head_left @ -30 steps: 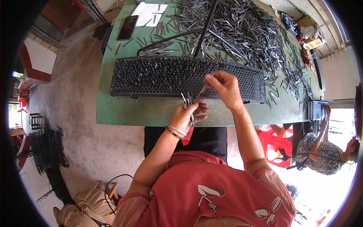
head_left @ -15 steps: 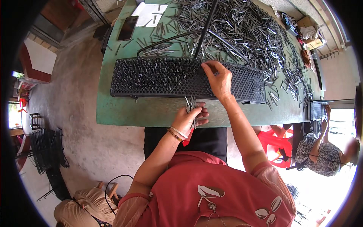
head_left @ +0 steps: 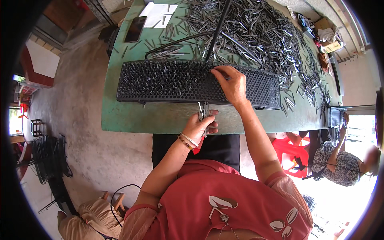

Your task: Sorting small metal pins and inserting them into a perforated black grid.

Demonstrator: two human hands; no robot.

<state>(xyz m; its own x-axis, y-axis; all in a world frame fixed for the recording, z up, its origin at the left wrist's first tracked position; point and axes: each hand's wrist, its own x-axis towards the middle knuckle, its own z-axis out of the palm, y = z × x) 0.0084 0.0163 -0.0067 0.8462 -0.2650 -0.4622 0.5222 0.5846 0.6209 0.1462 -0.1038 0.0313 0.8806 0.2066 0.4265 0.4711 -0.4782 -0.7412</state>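
Clasped around strips (head_left: 205,110), my left hand (head_left: 199,125) is just beside the near edge of the rack (head_left: 258,89); my right hand (head_left: 233,86) reaches over its middle, gripping what I cannot tell.

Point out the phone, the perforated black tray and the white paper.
Phone (head_left: 135,29), head view: middle of its dark screen.
Perforated black tray (head_left: 262,90), head view: bare surface near its right end.
White paper (head_left: 154,13), head view: bare left part.
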